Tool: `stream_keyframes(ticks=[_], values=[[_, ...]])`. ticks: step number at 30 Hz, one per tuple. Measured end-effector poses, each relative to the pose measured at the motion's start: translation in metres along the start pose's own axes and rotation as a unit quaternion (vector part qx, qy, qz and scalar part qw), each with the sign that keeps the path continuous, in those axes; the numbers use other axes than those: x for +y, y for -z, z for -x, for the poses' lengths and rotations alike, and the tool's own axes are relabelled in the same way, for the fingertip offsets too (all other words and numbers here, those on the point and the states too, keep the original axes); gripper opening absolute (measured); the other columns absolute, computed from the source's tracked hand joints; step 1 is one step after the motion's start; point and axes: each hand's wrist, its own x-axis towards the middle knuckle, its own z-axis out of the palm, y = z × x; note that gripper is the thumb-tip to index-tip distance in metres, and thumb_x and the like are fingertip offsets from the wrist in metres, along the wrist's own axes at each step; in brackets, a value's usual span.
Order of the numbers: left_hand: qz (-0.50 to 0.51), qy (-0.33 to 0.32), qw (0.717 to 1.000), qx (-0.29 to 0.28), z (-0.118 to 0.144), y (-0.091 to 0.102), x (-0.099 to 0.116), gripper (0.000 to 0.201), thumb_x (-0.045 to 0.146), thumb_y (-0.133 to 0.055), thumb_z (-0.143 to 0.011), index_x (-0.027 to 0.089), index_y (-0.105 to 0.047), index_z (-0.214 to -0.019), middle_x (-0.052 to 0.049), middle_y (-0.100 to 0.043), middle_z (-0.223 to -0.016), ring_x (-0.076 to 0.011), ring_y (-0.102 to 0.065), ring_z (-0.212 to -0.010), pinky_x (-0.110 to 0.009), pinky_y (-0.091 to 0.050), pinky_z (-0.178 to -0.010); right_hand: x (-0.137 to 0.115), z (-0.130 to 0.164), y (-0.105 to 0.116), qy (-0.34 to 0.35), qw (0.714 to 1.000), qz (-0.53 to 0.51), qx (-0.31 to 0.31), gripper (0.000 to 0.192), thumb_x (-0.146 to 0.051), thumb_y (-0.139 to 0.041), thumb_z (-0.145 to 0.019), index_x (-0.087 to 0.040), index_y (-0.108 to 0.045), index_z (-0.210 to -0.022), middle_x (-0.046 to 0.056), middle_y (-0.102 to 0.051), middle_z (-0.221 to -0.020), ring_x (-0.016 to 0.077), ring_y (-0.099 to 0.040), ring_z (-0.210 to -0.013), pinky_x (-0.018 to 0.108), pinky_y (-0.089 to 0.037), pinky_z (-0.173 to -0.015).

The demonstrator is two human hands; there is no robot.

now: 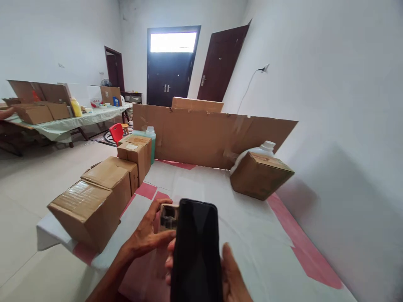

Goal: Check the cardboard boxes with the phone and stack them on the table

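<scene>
A: What's in the right hand (234,274)?

B: A black phone (197,251); fingers curl around its left edge, and the thumb blurs beside the other. The screen is dark.

A: And the left hand (145,235)?

B: It grips a small box (168,214) between fingers and thumb, just beside the phone. I can't tell whether the two touch.

A: Any writing on it?

B: Too blurred to tell. Beyond the left hand, a carton (143,161) bears a white label (131,147), its print too small to read.

A: Farther off?

B: Well beyond that hand, a packet (95,102) shows red marks, equally unreadable.
</scene>
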Motion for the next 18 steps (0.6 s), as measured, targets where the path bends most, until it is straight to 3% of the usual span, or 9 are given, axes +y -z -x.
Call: stream_keyframes(ticks=[2, 4, 5, 7, 8, 11, 13, 15, 18], values=[[0.030, 0.017, 0.999, -0.021, -0.008, 0.006, 0.002, 0.063, 0.047, -0.076, -0.084, 0.026, -0.051, -0.138, -0.008, -0.064, -0.131, -0.0298, -0.060, -0.121, -0.041, -0.050, -0.104, -0.017, 0.002, 0.019, 0.068, 0.996, 0.012, 0.059, 0.074, -0.081, -0.058, -0.083, -0.016, -0.079, -0.110, 0.017, -0.079, -0.108, 0.0332, -0.075, -0.095, 0.049, -0.059, -0.090], [0.055, 0.040, 0.997, -0.031, -0.019, 0.011, 0.001, 0.057, 0.052, -0.072, -0.086, 0.026, -0.054, -0.133, -0.008, -0.066, -0.128, -0.0303, -0.061, -0.120, -0.040, -0.053, -0.098, -0.034, 0.000, 0.051, 0.150, 0.971, 0.055, 0.176, 0.068, -0.076, -0.065, -0.081, -0.017, -0.077, -0.112, 0.015, -0.079, -0.111, 0.0316, -0.075, -0.097, 0.047, -0.058, -0.093], [0.060, 0.051, 0.996, -0.030, -0.024, 0.012, 0.000, 0.053, 0.054, -0.071, -0.087, 0.026, -0.056, -0.130, -0.008, -0.067, -0.127, -0.0306, -0.062, -0.120, -0.040, -0.054, -0.097, -0.041, -0.002, 0.072, 0.182, 0.948, 0.090, 0.246, 0.065, -0.073, -0.070, -0.078, -0.017, -0.076, -0.111, 0.013, -0.079, -0.108, 0.0318, -0.074, -0.099, 0.047, -0.057, -0.094], [0.062, 0.062, 0.996, -0.027, -0.034, 0.015, -0.002, 0.050, 0.057, -0.069, -0.088, 0.026, -0.059, -0.126, -0.008, -0.068, -0.128, -0.0312, -0.062, -0.120, -0.041, -0.054, -0.098, -0.052, -0.007, 0.122, 0.233, 0.863, 0.184, 0.409, 0.061, -0.071, -0.077, -0.066, -0.019, -0.075, -0.099, 0.009, -0.079, -0.094, 0.0329, -0.072, -0.099, 0.046, -0.057, -0.091], [0.064, 0.065, 0.995, -0.027, -0.039, 0.015, -0.003, 0.050, 0.058, -0.068, -0.088, 0.025, -0.059, -0.125, -0.008, -0.068, -0.128, -0.0313, -0.062, -0.120, -0.041, -0.054, -0.098, -0.056, -0.009, 0.148, 0.246, 0.826, 0.248, 0.442, 0.059, -0.072, -0.075, -0.065, -0.019, -0.074, -0.093, 0.008, -0.078, -0.093, 0.0341, -0.071, -0.102, 0.046, -0.057, -0.091], [0.079, 0.063, 0.994, -0.035, -0.055, 0.016, -0.006, 0.050, 0.058, -0.066, -0.088, 0.024, -0.059, -0.124, -0.007, -0.069, -0.124, -0.0303, -0.065, -0.117, -0.040, -0.054, -0.096, -0.064, -0.010, 0.217, 0.200, 0.728, 0.426, 0.499, 0.054, -0.076, -0.064, -0.066, -0.024, -0.068, -0.073, 0.009, -0.074, -0.079, 0.0377, -0.069, -0.097, 0.048, -0.056, -0.085], [0.079, 0.062, 0.995, -0.030, -0.064, 0.015, -0.008, 0.049, 0.058, -0.064, -0.089, 0.023, -0.061, -0.124, -0.006, -0.070, -0.120, -0.0291, -0.066, -0.115, -0.040, -0.054, -0.097, -0.068, -0.008, 0.249, 0.139, 0.679, 0.507, 0.513, 0.050, -0.075, -0.055, -0.070, -0.027, -0.063, -0.066, 0.011, -0.071, -0.072, 0.0393, -0.069, -0.091, 0.050, -0.054, -0.081], [0.075, 0.057, 0.995, -0.018, -0.071, 0.014, -0.011, 0.048, 0.058, -0.061, -0.092, 0.023, -0.064, -0.124, -0.005, -0.071, -0.119, -0.0282, -0.066, -0.114, -0.040, -0.053, -0.098, -0.071, -0.004, 0.268, 0.088, 0.639, 0.565, 0.515, 0.044, -0.069, -0.047, -0.074, -0.028, -0.060, -0.064, 0.014, -0.071, -0.072, 0.0408, -0.069, -0.086, 0.051, -0.053, -0.078], [0.077, 0.056, 0.995, 0.028, -0.079, 0.013, -0.021, 0.048, 0.060, -0.059, -0.093, 0.024, -0.070, -0.122, -0.006, -0.074, -0.117, -0.0279, -0.066, -0.113, -0.042, -0.053, -0.100, -0.072, 0.000, 0.277, 0.017, 0.570, 0.629, 0.528, 0.041, -0.062, -0.041, -0.079, -0.028, -0.061, -0.069, 0.020, -0.071, -0.077, 0.0437, -0.069, -0.083, 0.054, -0.052, -0.075]])
